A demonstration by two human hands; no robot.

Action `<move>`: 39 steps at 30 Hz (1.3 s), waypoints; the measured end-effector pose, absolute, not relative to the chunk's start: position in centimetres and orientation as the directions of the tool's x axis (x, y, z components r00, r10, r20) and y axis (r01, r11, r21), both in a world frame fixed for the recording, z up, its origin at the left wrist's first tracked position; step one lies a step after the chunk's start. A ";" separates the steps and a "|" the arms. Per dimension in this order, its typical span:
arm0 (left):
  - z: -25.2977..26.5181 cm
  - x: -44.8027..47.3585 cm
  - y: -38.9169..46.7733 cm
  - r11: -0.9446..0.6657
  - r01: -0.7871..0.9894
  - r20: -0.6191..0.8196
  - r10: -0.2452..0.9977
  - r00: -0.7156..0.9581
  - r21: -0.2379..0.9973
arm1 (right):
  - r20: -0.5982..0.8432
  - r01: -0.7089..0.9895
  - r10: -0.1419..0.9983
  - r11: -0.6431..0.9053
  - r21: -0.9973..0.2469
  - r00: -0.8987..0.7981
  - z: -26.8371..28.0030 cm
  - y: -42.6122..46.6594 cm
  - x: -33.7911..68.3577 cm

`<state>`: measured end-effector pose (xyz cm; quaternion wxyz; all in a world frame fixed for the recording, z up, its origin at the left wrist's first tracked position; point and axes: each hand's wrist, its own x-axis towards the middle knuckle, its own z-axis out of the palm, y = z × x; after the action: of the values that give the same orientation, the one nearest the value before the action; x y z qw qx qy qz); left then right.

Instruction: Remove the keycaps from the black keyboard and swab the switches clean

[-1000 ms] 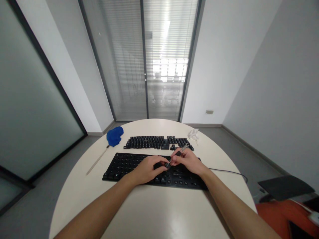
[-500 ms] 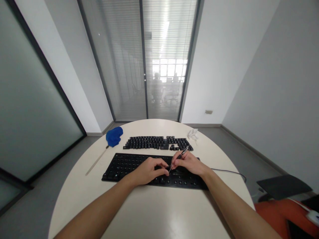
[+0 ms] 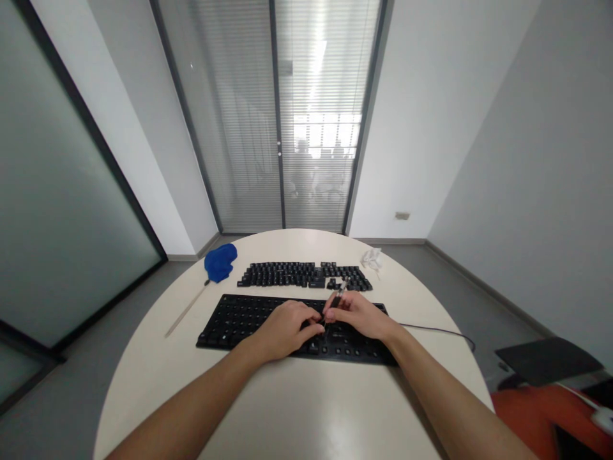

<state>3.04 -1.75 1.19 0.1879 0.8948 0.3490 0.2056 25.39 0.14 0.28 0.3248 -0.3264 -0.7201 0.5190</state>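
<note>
A black keyboard [image 3: 230, 322] with many keycaps off lies across the round table. My right hand [image 3: 360, 313] grips a slim black-and-silver pen [image 3: 340, 294], its tip pointing down at the keyboard's middle right part. My left hand [image 3: 287, 329] rests on the keyboard, thumb and forefinger closed close to the pen's tip. Whatever lies between those left fingers is too small and hidden to tell. Behind the keyboard, loose black keycaps [image 3: 278, 275] stand in rows, laid out much like a keyboard.
On the table's far left lies a blue cloth [image 3: 220, 262] beside a thin pale stick [image 3: 188, 309]. Crumpled white tissue [image 3: 371, 258] sits at the back right. A black cable [image 3: 435, 329] runs off the right edge. An orange chair [image 3: 531, 421] stands at lower right.
The pen has swung more upright, its top end moving left. My right hand has shifted slightly left, while my left hand stays nearly in place.
</note>
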 end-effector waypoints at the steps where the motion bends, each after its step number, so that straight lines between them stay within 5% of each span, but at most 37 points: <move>1: 1.1 3.0 -1.7 -0.681 0.555 0.230 0.707 0.669 0.478 | 0.126 0.138 0.806 0.249 -0.959 -0.578 0.3 0.1 25.4; 6: 0.4 3.0 -1.4 -0.628 0.551 0.248 0.753 0.610 0.550 | 0.140 0.148 0.810 0.269 -0.952 -0.570 0.3 0.2 25.8; 14: 0.3 3.1 -0.9 -0.421 0.373 0.138 0.795 0.590 0.827 | 0.154 0.176 0.793 0.312 -0.934 -0.589 0.5 -0.1 25.8; 24: -0.4 3.1 -0.3 -0.394 0.399 0.203 0.874 0.441 0.828 | 0.154 0.279 0.774 0.395 -0.875 -0.614 0.8 -0.4 25.1; 32: -0.7 2.9 0.1 -0.414 0.248 0.261 0.838 0.479 0.876 | 0.178 0.321 0.864 0.355 -0.878 -0.471 0.0 0.1 25.0; 39: -0.8 3.0 -0.3 -0.481 0.302 0.316 0.830 0.460 0.823 | 0.140 0.410 0.871 0.357 -0.839 -0.471 0.2 -0.1 24.8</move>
<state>3.03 -0.26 -0.83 0.3562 0.7767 0.3641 0.3705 24.76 -0.07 0.23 0.3003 -0.4176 -0.7670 0.3836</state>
